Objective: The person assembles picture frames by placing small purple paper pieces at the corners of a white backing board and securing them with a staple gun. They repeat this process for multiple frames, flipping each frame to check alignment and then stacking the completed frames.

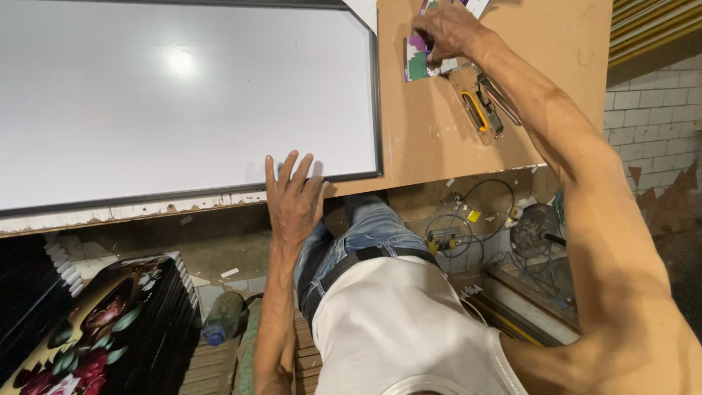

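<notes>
Colourful packet (417, 60) half-hidden under right hand (450, 29)

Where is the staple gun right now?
In the head view, the staple gun lies on the brown board at upper right, just below the right hand and right of the white framed panel.
</notes>
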### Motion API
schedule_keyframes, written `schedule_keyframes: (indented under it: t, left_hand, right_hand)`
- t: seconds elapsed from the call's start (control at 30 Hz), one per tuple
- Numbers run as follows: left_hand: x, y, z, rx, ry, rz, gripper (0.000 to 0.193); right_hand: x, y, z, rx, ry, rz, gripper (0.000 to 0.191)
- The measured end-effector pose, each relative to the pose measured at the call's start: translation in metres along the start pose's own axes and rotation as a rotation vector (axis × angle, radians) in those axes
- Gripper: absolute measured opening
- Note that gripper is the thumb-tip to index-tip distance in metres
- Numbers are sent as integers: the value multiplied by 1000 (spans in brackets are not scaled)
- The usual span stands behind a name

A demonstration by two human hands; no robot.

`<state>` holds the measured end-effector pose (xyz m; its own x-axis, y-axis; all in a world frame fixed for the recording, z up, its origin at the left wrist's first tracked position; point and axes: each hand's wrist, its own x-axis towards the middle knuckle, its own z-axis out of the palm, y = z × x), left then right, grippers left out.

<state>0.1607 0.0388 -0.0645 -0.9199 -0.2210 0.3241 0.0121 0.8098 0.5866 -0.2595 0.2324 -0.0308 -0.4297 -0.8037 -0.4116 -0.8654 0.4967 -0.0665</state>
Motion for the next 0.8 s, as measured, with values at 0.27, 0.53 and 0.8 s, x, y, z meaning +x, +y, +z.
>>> schedule_keyframes:
  t: [0.27,0.53,0.8]
  left_hand:
    - [1,21,-2,-23,32,-55,28]
    - [7,31,52,87,-65,-37,25]
    - [-6,36,58,143,58,-180,28]
  right_hand:
    - [-71,-23,-36,382,407,-134,9]
    - [-40,-26,-4,35,318,-294,37]
    - [24,-4,31,219,-91,-120,44]
